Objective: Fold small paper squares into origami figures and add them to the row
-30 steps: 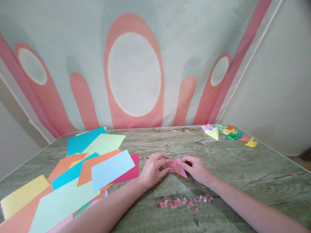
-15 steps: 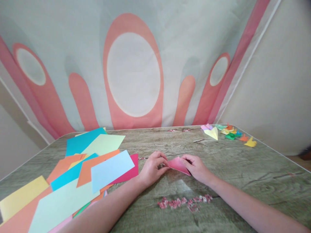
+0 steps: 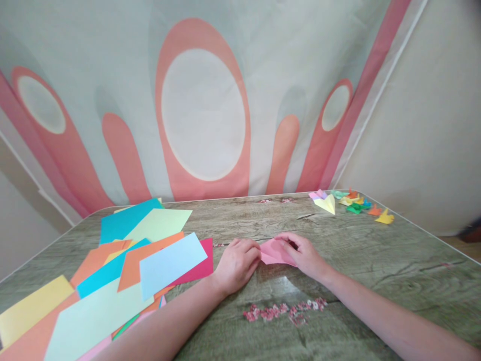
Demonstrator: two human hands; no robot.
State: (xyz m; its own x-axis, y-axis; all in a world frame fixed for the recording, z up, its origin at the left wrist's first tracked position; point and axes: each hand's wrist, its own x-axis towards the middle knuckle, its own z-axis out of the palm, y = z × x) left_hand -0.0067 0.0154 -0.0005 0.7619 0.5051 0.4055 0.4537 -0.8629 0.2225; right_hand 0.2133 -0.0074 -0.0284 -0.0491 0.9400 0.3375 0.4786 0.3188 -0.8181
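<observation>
A folded piece of pink paper (image 3: 276, 252) is between my two hands at the middle of the table. My left hand (image 3: 240, 261) has its fingers curled at the paper's left end, and their tips are partly hidden. On the other side, my right hand (image 3: 298, 253) pinches the paper's right end and upper edge between thumb and fingers. The paper's lower edge lies close to the tabletop; whether it touches cannot be made out.
Loose coloured sheets (image 3: 99, 316) spread over the table's left side, a pale blue sheet (image 3: 171, 265) on top nearest my left hand. At the back right lie a pale yellow paper plane (image 3: 326, 203) and several small folded paper figures (image 3: 356, 206). A printed wall cloth (image 3: 131, 75) hangs behind.
The pink paper has turned, showing a lighter, flatter face. My left fingers have closed in more on its left end, and my right hand has shifted slightly along its upper edge.
</observation>
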